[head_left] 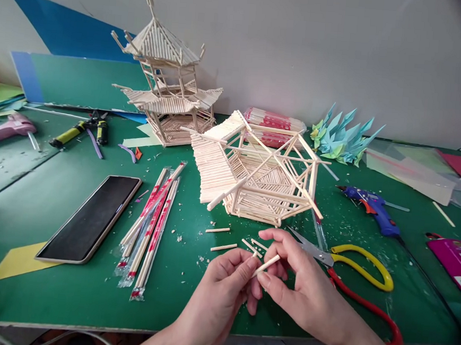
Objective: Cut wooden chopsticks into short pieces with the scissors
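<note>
Close to the table's front edge, my left hand pinches a short cut piece of wooden chopstick between thumb and fingers. My right hand is on the same piece, its thumb underneath and its fingers curled behind. Several more cut pieces lie just beyond the fingertips, such as one short piece. Behind them stands a partly roofed chopstick frame with an open lattice on its right. Scissors with one yellow and one red handle lie beside my right hand.
A chopstick pagoda stands at the back left. Wrapped chopsticks and a phone lie on the left. At right are a blue glue gun with its cord and a purple package. Pliers and a pink glue gun lie far left.
</note>
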`<state>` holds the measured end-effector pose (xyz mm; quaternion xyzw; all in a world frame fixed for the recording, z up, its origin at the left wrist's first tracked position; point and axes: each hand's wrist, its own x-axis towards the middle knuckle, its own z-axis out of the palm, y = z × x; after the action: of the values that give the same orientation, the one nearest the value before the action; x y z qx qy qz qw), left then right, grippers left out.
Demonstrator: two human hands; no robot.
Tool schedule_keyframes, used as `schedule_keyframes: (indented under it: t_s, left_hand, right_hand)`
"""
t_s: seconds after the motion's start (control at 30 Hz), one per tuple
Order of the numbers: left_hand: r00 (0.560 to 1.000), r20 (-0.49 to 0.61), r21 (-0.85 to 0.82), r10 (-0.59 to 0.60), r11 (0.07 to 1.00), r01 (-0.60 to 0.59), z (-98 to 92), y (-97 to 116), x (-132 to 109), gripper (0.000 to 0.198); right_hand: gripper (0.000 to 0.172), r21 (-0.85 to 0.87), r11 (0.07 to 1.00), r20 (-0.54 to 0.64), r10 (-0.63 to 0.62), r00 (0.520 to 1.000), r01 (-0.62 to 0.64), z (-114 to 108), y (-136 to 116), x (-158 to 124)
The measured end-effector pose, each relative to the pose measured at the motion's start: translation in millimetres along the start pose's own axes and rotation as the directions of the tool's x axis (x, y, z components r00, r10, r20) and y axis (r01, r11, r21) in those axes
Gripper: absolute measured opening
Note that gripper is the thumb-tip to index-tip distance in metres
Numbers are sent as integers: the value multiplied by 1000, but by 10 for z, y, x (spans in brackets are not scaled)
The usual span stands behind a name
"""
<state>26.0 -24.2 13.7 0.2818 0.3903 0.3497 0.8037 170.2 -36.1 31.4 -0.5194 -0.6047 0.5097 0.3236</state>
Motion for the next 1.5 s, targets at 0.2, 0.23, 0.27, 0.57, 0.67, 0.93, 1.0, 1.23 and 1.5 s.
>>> schedule_keyframes:
  t_s: [0.2, 0.23, 0.27, 0.57, 0.67, 0.93, 1.0, 1.23, 1.5]
  left_hand:
    - [1000, -4, -37, -27, 999, 26, 0, -5, -4, 21]
    - [999, 7, -27, -35, 999, 35, 1, 1, -6, 22]
    - [999, 16, -15, -38, 999, 39, 1, 7, -7, 23]
    - [993, 95, 49, -64, 997, 60, -10, 18, -4, 26]
    - [991, 83, 26, -106, 994, 104, -15, 26, -32, 26]
    - [992, 16, 51, -124, 991, 123, -55, 71, -64, 23]
    - [992, 11, 38, -123, 992, 123, -57, 78, -60, 23]
    - [993, 29, 41, -114, 993, 113, -62, 90, -39, 23]
    - [992, 41, 29, -118, 993, 117, -63, 101, -45, 23]
  right_hand:
    - [22, 202, 979, -125, 28, 992, -2, 65, 152, 61]
    - [23, 203, 979, -129, 18, 992, 8, 66, 157, 76]
    - [23, 197, 980, -129, 15, 992, 11, 65, 160, 88]
    - [14, 287, 958, -119, 50, 992, -13, 62, 209, 95]
    - [16, 321, 947, -164, 68, 984, -12, 57, 187, 112]
    - [24, 273, 960, -173, 116, 978, -66, 16, 202, 132]
    - [28, 259, 963, -154, 112, 982, -69, 18, 209, 127]
    - [31, 214, 976, -114, 52, 992, -27, 45, 197, 135]
    - [28, 194, 981, -162, 31, 986, 1, 81, 173, 125]
